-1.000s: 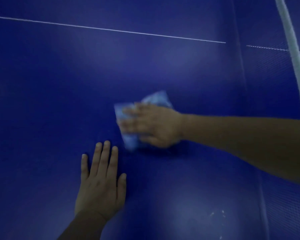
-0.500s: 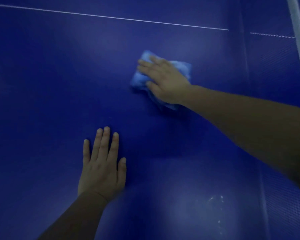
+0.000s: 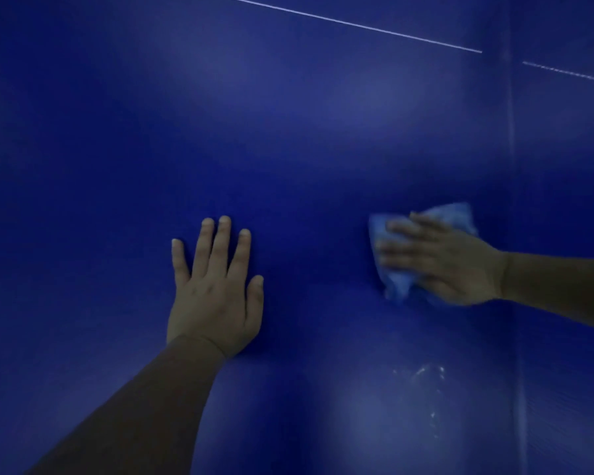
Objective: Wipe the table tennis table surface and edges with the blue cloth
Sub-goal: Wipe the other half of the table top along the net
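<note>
Since half a second ago the right hand (image 3: 439, 258) has swept the crumpled light-blue cloth (image 3: 396, 284) back toward the person, fingers pressed flat over it on the dark-blue table tennis table (image 3: 288, 114); wiping continues (white smears (image 3: 422, 375) remain nearer). The left hand (image 3: 216, 296) rests flat, fingers straight. No containers visible.

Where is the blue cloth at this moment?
In the head view the blue cloth lies right of centre on the table tennis table, under the right hand, above the whitish smudges.
</note>
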The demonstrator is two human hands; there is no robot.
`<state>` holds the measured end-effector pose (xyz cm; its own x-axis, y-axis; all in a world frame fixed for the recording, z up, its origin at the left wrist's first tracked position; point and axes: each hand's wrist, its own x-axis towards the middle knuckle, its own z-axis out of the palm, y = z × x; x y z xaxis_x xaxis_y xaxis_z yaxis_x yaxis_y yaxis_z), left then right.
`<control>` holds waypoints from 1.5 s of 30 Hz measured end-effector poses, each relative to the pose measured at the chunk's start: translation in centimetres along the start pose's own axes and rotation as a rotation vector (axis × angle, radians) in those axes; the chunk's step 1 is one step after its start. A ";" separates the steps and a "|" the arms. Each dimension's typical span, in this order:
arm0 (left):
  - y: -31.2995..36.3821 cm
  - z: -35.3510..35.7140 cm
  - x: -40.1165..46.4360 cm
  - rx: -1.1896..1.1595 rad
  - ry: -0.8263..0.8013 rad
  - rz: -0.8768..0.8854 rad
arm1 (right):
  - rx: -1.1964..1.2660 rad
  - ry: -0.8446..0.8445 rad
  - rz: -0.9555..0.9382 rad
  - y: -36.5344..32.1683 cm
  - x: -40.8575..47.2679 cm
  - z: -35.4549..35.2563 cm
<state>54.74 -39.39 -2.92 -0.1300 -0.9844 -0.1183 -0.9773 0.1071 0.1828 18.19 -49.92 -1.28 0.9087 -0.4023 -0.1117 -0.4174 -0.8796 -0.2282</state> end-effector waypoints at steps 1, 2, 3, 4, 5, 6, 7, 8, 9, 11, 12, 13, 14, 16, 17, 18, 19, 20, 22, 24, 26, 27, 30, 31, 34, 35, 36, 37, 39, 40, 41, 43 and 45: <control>0.0 -0.1 0.0 0.013 -0.016 0.002 | -0.027 0.058 0.116 -0.2 -0.6 0.3; 0.1 -0.1 0.1 0.018 -0.026 0.003 | 0.006 0.108 0.274 -0.2 -0.6 0.2; 0.1 -0.2 0.1 0.025 -0.031 -0.005 | 0.018 0.193 0.484 -0.4 -0.1 0.3; 0.2 -0.2 0.2 0.024 -0.040 -0.011 | 0.036 0.254 0.627 -1.2 0.6 0.5; 0.3 -0.3 0.1 0.024 -0.045 -0.012 | 0.056 0.278 0.734 -2.7 1.1 0.9; 0.2 -0.4 0.1 0.022 -0.052 -0.013 | 0.065 0.279 0.755 -4.5 1.0 1.4; 0.2 -0.5 0.2 0.018 -0.055 -0.013 | 0.045 0.277 0.708 -7.0 0.0 2.1; 0.2 -0.6 0.3 0.014 -0.061 -0.018 | 0.015 0.236 0.614 -10.2 -2.0 3.3; 0.2 -0.7 0.3 0.018 -0.076 -0.021 | 0.001 0.157 0.502 -13.7 -4.2 4.2; 0.2 -0.9 0.2 0.028 -0.104 -0.015 | 0.025 0.000 0.293 -18.8 -8.5 5.0; 0.1 -1.1 0.1 0.014 -0.109 -0.011 | 0.034 -0.041 0.237 -19.5 -9.8 4.8; 0.0 -1.2 0.2 -0.010 -0.108 -0.003 | 0.030 -0.059 0.214 -18.8 -10.1 4.5; -0.2 -1.5 0.3 -0.042 -0.115 0.005 | 0.007 -0.046 0.233 -17.6 -9.6 4.4; -0.6 -2.1 0.3 -0.119 -0.148 0.021 | 0.056 0.036 0.448 -14.0 -6.9 3.8; -0.9 -2.3 -0.2 -0.148 -0.154 0.032 | 0.115 0.113 0.622 -12.4 -4.6 3.1; -1.2 -2.3 -0.9 -0.161 -0.141 0.060 | 0.159 0.196 0.805 -11.3 -2.2 2.6; -1.3 -2.2 -2.0 -0.159 -0.114 0.106 | 0.184 0.260 0.975 -11.0 0.4 2.3; -1.3 -1.9 -3.5 -0.147 -0.083 0.166 | 0.182 0.297 1.117 -11.6 2.6 2.2; -1.0 -1.2 -6.8 -0.126 -0.065 0.304 | 0.114 0.302 1.234 -15.1 4.8 2.7; -0.8 -0.2 -9.4 -0.095 -0.092 0.410 | 0.102 0.284 1.137 -20.6 3.4 4.3; -1.0 0.6 -10.6 -0.039 -0.124 0.456 | 0.137 0.267 1.089 -25.8 0.5 5.8; -1.2 0.8 -10.8 -0.014 -0.134 0.466 | 0.159 0.261 1.118 -27.2 -0.9 6.0; -1.2 0.9 -10.8 -0.008 -0.114 0.464 | 0.219 0.278 1.352 -26.3 0.7 5.2; -1.1 0.8 -10.9 -0.020 -0.098 0.462 | 0.204 0.273 1.436 -25.3 3.2 4.8; -1.1 0.8 -11.2 -0.127 -0.003 0.415 | 0.155 0.277 1.461 -23.7 12.7 4.0; -1.2 0.8 -11.2 -0.177 0.019 0.386 | 0.151 0.282 1.410 -24.0 15.5 3.9; -1.3 0.8 -11.2 -0.219 0.029 0.366 | 0.160 0.280 1.361 -24.5 17.4 4.0; -1.3 0.9 -11.1 -0.239 0.025 0.364 | 0.175 0.280 1.339 -25.3 18.2 4.2; -1.3 0.9 -11.0 -0.208 -0.009 0.405 | 0.189 0.331 1.409 -26.9 16.6 5.0; -1.3 0.9 -10.9 -0.165 -0.030 0.424 | 0.181 0.362 1.493 -28.3 14.8 5.7; -1.2 0.9 -10.8 -0.120 -0.051 0.438 | 0.159 0.381 1.594 -30.0 12.3 6.7; -1.2 0.9 -10.7 -0.040 -0.083 0.463 | 0.087 0.390 1.833 -34.3 6.8 8.9; -1.1 1.0 -10.7 0.002 -0.105 0.470 | 0.103 0.398 2.033 -38.7 2.9 10.3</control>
<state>57.08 -28.86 -2.85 -0.5741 -0.8098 -0.1213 -0.8087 0.5376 0.2386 36.88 -14.45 -2.73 -0.7985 -0.5997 -0.0531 -0.5911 0.7976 -0.1201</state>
